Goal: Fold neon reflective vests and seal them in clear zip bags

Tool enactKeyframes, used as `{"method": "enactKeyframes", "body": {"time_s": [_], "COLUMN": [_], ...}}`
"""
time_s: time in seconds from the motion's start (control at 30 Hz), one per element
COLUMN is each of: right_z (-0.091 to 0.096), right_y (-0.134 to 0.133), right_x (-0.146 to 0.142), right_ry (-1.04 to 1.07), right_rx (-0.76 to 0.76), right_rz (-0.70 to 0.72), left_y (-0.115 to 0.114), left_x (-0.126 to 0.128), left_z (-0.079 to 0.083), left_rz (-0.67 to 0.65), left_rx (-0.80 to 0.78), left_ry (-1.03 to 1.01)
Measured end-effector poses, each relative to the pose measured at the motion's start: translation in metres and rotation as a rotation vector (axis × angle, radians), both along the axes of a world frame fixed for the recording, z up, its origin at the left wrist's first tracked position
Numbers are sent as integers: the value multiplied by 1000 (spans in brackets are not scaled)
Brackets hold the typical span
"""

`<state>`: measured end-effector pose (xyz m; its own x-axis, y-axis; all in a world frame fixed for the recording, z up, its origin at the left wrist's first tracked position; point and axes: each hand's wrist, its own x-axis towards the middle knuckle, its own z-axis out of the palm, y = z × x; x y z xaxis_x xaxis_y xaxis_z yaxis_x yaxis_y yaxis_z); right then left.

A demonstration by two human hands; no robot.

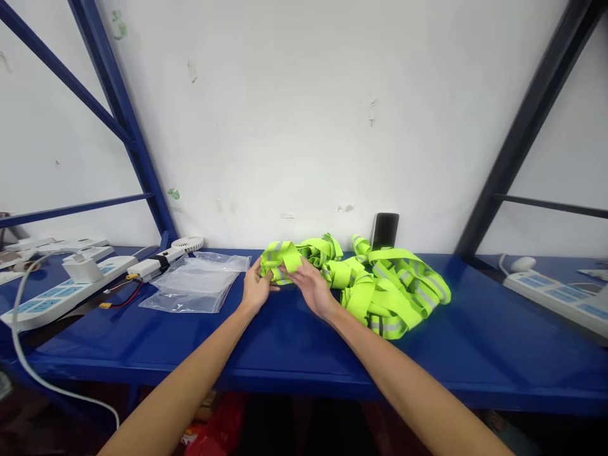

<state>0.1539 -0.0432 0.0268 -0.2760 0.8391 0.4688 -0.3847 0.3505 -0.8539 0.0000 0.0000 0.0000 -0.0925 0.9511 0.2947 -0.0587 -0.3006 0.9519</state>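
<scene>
A heap of fluorescent yellow-green reflective straps (394,288) with grey stripes lies on the blue table (294,342). At the heap's left end, my left hand (256,286) is closed around a looped bundle of reflective strap (278,254). My right hand (311,285) grips the same bundle from its right side, fingers against a flat piece of the strap. Some fingertips are hidden behind the strap. Left of my hands lie clear plastic bags (197,285), flat on the table and apart from them.
A dark phone (385,230) leans against the wall behind the heap. On the left are a power strip (61,294) with a white plug, a small white fan (187,243) and a cable with yellow connectors (123,301). Another power strip (560,297) lies at the right.
</scene>
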Motion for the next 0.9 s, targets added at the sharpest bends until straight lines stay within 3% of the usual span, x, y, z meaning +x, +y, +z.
{"method": "enactKeyframes", "body": {"time_s": [0.2, 0.4, 0.53, 0.67, 0.77, 0.9], "right_z": [-10, -3, -1, -4, -5, -5], "right_y": [-1, -1, 3, 5, 7, 8], "right_x": [3, 7, 7, 3, 5, 15], "right_ry": [-954, -1156, -1191, -1154, -1044, -897], "right_rx": [618, 759, 756, 637, 475, 360], "right_rz": [-401, -637, -700, -663, -575, -336], "left_y": [-4, -6, -7, -8, -9, -12], "left_x": [0, 2, 1, -5, -8, -7], "left_z": [3, 7, 7, 5, 3, 0], "left_rz": [-6, -87, -95, -67, -72, -149], "left_rx": [-58, -57, -72, -72, -42, -88], "left_ry": [15, 27, -4, 7, -3, -29]}}
